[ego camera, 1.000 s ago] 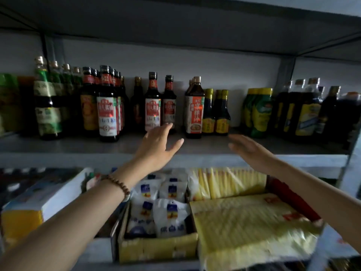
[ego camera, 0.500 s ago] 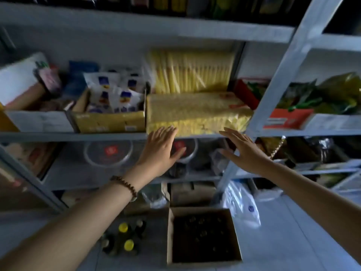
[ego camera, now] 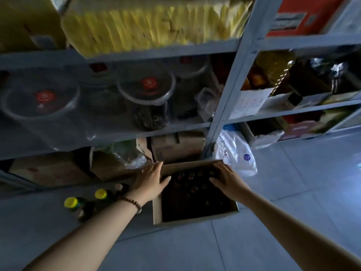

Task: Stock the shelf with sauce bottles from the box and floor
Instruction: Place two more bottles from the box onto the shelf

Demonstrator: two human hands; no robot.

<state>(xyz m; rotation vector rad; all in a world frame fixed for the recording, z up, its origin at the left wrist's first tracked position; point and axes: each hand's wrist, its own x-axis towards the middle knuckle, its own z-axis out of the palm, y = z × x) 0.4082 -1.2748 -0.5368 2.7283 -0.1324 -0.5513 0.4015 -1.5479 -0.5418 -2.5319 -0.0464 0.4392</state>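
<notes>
we are at the pick-up step; our left hand hangs over the far left corner of the box, and our right hand hangs over its far right side; the fingers of both hands are loose and spread, and they hold nothing; we cannot tell if the fingertips touch the box rim or the caps.

the box sits open on the floor, right in front of the shelf; inside it we see the round caps of the bottles, dark and close together; it is dim in there, so we cannot count them; the floor bottles stand just left of the box, two with yellow caps, beside our left wrist; a white bag lies just right of the box, by the shelf post; big jars sit on a low shelf above.

no bottle is in hand yet; next, we think each hand needs to go down onto one bottle neck and close round it tight; the necks stand near each other, so the fingers must slip in between them with care, or they may knock over the next one; then we need to lift straight up, so the bottle clears the box wall, and carry it up to the shelf.
</notes>
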